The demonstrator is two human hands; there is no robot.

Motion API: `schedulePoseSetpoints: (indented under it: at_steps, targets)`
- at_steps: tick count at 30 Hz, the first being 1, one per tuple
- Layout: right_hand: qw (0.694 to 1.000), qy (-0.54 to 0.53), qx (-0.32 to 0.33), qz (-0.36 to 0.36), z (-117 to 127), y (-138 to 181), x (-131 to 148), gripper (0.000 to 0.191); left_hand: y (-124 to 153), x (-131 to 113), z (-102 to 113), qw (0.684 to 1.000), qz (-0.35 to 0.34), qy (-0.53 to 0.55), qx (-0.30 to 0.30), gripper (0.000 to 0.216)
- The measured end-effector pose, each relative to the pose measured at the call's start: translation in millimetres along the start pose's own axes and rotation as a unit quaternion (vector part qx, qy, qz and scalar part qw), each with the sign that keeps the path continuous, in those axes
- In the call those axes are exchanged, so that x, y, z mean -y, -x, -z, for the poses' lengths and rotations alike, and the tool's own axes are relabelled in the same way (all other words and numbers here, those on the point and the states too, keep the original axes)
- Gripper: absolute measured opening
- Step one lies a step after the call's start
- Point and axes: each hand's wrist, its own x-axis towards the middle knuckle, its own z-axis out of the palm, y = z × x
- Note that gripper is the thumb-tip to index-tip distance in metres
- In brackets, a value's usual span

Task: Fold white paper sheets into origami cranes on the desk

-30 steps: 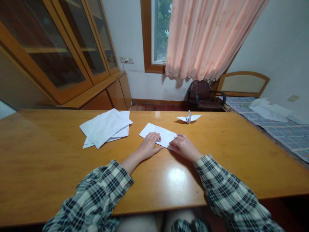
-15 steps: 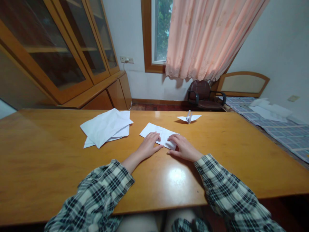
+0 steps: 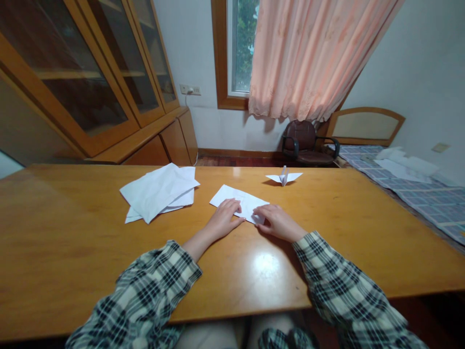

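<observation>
- Folded white paper (image 3: 247, 203): flat on the bench (image 3: 65, 232) at twelve o'clock, partly under both hands.
- Left hand (image 3: 228, 214): rests on its seven-o'clock edge, thumb and fingers apart.
- Right hand (image 3: 276, 222): at its four-o'clock end, fingers on top; I cannot tell whether the grip pinches it.
- Origami crane (image 3: 284, 178): two o'clock from the folded white paper, wings spread.
- Stacked white sheets (image 3: 160, 191): nine o'clock.

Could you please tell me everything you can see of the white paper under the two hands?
The white paper is an oblong, matte-looking piece lying nearly flat and slantwise on the wooden table. The left hand rests over its near edge, and the right hand touches its right end, so parts are hidden. Its far-left corner is bare. I cannot tell how many layers it has.
</observation>
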Motion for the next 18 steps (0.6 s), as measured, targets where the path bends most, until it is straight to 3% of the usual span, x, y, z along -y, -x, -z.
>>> schedulePoseSetpoints:
  at_steps: [9, 18]
  targets:
    - [1.000, 0.018, 0.004, 0.001, 3.6, -1.6, 7.3, 0.027, -2.3, -0.6, 1.4, 1.000, -0.007, 0.000, -0.006, 0.014]
    - [0.999, 0.019, -0.022, -0.033, -0.4, -2.4, -9.5, 0.029, -2.7, 0.7, 1.0, 1.000, -0.007, 0.010, -0.010, 0.014]
